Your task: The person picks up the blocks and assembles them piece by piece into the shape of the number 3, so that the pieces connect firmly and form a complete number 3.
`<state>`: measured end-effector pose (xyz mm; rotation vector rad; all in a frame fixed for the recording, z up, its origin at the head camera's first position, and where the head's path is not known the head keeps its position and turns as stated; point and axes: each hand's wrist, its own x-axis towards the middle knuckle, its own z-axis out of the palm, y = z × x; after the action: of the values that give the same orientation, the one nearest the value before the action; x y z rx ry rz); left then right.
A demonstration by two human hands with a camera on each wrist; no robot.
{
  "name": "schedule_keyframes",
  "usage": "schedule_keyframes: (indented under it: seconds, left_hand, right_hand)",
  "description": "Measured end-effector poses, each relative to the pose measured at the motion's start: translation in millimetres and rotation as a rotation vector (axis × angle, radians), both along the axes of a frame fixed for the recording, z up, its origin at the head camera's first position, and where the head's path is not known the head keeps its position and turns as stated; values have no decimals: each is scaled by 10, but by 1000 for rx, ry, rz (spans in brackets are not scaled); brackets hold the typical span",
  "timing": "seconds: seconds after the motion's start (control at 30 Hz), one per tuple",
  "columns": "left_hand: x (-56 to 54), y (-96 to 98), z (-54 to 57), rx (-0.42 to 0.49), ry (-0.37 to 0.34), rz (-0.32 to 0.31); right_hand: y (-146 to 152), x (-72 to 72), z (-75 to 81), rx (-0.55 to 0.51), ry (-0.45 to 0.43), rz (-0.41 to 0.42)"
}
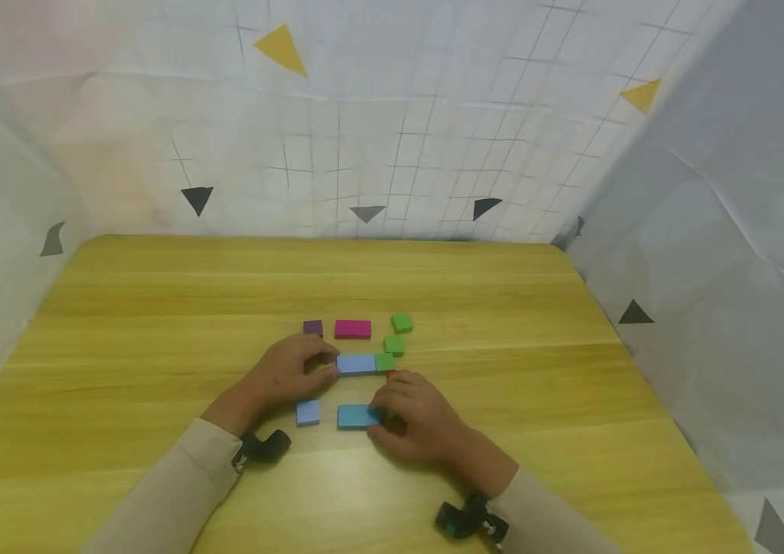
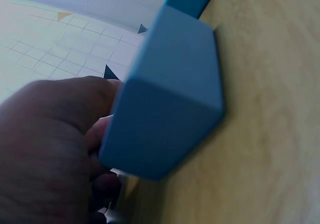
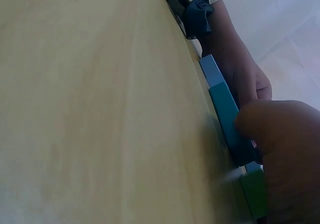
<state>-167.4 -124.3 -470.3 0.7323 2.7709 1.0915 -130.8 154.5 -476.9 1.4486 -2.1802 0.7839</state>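
Note:
My left hand (image 1: 288, 371) has its thumb and index fingertips at the left end of a long light blue block (image 1: 357, 365), whose right end meets a green block (image 1: 385, 362). With thumb and index finger my right hand (image 1: 422, 419) pinches the right end of a teal block (image 1: 355, 417), which lies flat on the table. The thumb (image 3: 255, 119) presses against the teal block's side in the right wrist view. Under the right hand's knuckles a bit of a red block (image 1: 392, 374) peeks out. A small light blue block (image 2: 170, 83) lies just below the left hand.
Behind the hands on the wooden table (image 1: 156, 308) lie a purple block (image 1: 312, 328), a magenta block (image 1: 353, 329) and two more green blocks, one farther back (image 1: 402, 323) and one nearer (image 1: 395, 345). White sheeting (image 1: 378, 138) encloses the back and sides.

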Motion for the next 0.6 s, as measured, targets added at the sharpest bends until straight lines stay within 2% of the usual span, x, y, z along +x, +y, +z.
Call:
schedule_keyframes:
  seconds: [0.27,0.6]
  left_hand:
    - [-6,6,1,-6,-25,7]
    - [-17,-13,16,-17,-9,-4]
  right_hand:
    - [6,-5,35,-15,25,25]
    - [3,-14,47,-7,30,29]
